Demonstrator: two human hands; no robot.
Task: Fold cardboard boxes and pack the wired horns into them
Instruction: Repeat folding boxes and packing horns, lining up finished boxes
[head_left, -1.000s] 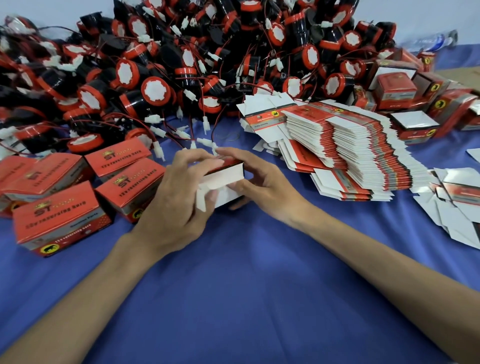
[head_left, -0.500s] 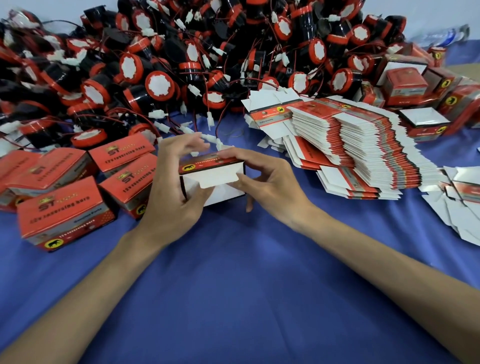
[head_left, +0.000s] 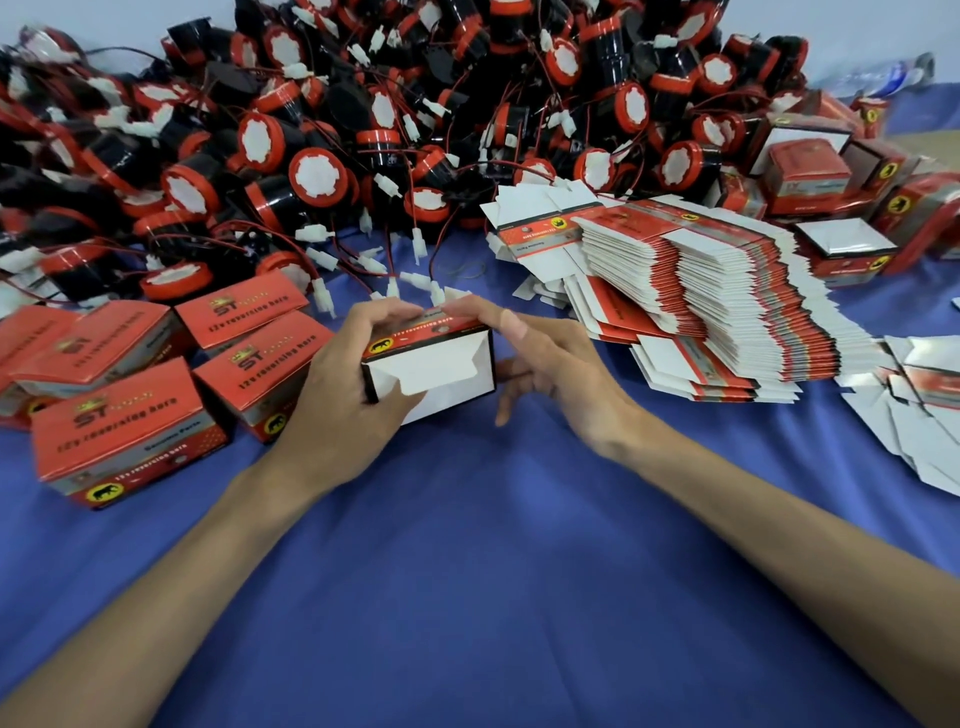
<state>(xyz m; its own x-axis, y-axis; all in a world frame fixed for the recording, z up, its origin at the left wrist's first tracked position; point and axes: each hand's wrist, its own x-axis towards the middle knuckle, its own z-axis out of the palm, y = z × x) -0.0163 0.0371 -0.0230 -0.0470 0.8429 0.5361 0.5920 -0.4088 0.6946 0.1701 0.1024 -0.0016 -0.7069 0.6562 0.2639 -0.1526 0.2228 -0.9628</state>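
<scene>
Head view: left hand (head_left: 332, 400) grips box (head_left: 441, 374) — fingers curled over red top, thumb on white flap end. Right hand (head_left: 556, 364) relaxed, fingertip touching box top. Box on blue cloth (head_left: 467, 571), near horn pile (head_left: 317, 171) — between folded boxes (head_left: 130, 436) and flat stack (head_left: 727, 296).

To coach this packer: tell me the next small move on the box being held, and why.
Probably press the white end flaps flat with the right hand, so that end locks. The left hand grips the cardboard box with that end towards the camera. The flaps overlap but do not look quite flush, and the right hand's fingers only rest on the box top.
</scene>
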